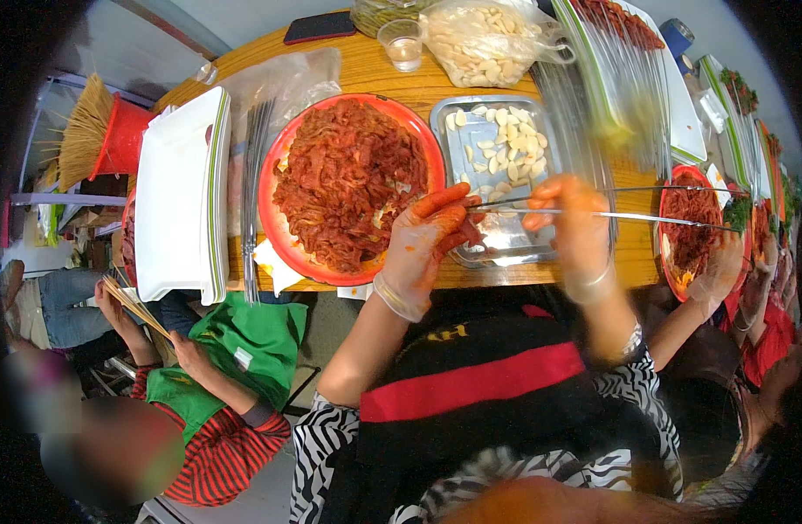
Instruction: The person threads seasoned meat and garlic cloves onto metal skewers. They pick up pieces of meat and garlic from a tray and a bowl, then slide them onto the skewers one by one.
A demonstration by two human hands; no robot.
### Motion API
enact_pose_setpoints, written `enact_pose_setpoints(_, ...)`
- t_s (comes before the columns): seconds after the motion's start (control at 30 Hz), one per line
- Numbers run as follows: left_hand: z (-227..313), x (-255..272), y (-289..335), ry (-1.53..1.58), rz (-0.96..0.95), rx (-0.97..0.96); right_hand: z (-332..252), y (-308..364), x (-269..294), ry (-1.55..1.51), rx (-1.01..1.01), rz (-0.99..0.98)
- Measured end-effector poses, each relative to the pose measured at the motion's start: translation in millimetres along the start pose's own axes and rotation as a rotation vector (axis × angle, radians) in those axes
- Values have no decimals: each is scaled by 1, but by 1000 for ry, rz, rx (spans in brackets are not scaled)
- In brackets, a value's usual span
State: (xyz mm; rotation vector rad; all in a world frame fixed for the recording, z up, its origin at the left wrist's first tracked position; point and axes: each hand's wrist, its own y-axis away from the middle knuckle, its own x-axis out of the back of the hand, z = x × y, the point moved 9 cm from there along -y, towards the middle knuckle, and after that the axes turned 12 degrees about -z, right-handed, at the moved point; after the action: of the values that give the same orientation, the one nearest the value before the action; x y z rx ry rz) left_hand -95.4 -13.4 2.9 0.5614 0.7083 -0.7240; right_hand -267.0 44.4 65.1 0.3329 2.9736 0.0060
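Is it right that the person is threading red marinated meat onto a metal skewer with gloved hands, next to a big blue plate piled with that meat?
Not quite. The head view shows the big plate piled with marinated meat is red, not blue. The rest holds: the gloved left hand and right hand work meat onto a metal skewer.

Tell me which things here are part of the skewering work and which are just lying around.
In use: left hand, right hand, skewer, red plate of marinated meat, metal tray of garlic slices.

Lying about: phone, plastic cup, bag of garlic, white trays, bundle of sticks in a red holder.
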Motion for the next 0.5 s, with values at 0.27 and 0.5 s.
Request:
enact_pose_setpoints(0.27,3,7,2,-96,17,-49,3,2,10,-37,-67,-18)
enact_pose_setpoints(0.5,7,9,3,-273,34,-87,7,-13,8,-89,-126,-56)
